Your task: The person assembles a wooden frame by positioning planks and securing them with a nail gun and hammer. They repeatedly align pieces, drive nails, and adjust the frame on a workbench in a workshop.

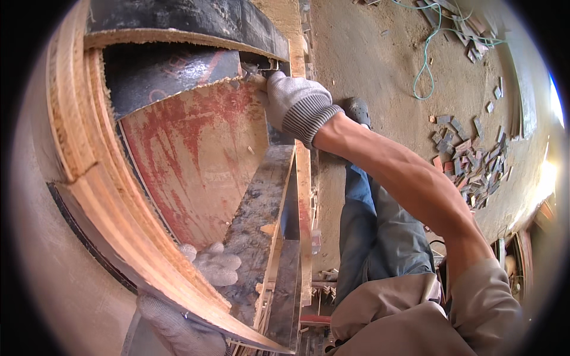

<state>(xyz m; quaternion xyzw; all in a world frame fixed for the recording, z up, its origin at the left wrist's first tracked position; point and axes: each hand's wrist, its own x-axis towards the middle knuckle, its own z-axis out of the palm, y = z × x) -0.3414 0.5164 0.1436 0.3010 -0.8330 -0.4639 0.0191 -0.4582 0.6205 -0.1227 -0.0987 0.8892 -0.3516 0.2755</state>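
Note:
My right hand [291, 98], in a pale knitted glove with a striped cuff, is closed at the far end of the wooden formwork. A small light-coloured piece [255, 78] shows at its fingers, too little visible to name. Near the bottom left my left hand [219, 264], also gloved, curls its fingers over a curved stack of plywood strips [148, 237] and grips it. Inside the curve lies a red-stained panel [196, 154]. Dark-faced boards [172, 74] cross it at the far end, and a dark board [255, 207] slants along its right side.
A long timber rail [303, 207] edges the formwork on the right. Beyond my legs [380, 219], many small wood offcuts [469, 160] lie scattered on the dusty floor [368, 47]. A thin green cord [428, 65] loops near more scraps at the far right.

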